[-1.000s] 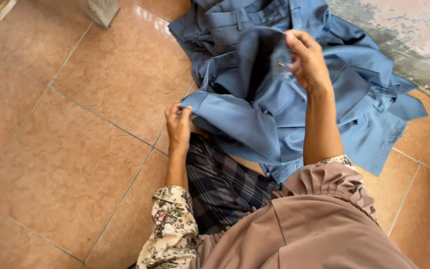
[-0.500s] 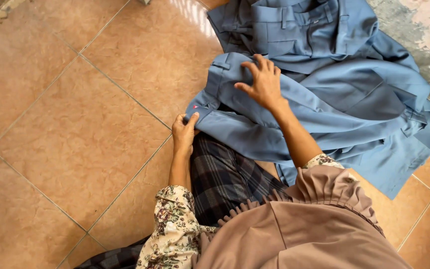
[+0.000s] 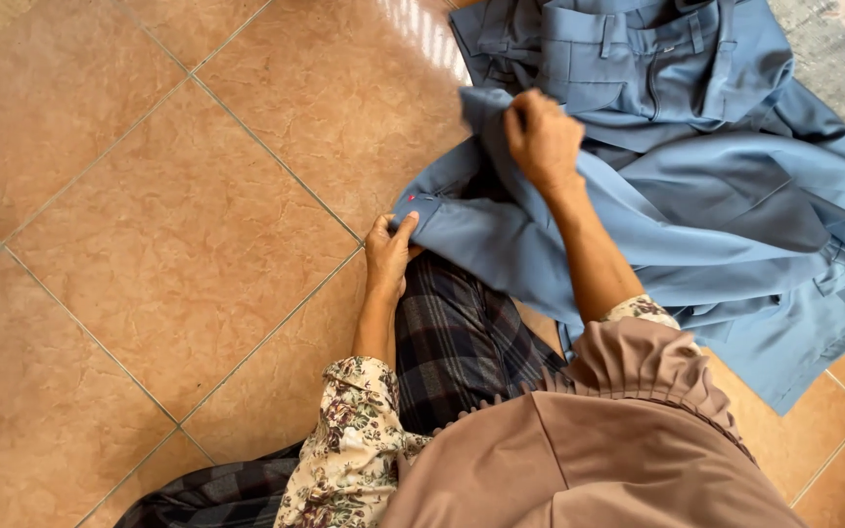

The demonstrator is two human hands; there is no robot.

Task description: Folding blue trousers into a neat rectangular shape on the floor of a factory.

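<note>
A blue garment (image 3: pixel 696 196) is lying crumpled on the tiled floor (image 3: pixel 149 244) in front of the seated person, its near edge reaching the person's lap. The left hand (image 3: pixel 388 256) is pinching the garment's cuffed corner (image 3: pixel 421 207) between thumb and fingers, low against the dark plaid cloth (image 3: pixel 462 342) covering the leg. The right hand (image 3: pixel 543 142) is closing in a fist around a fold of the same garment, lifting it slightly off the pile. Floral sleeves (image 3: pixel 349 450) are covering both forearms near the elbows. A pleated tan cloth (image 3: pixel 589 450) is filling the lower foreground.
</note>
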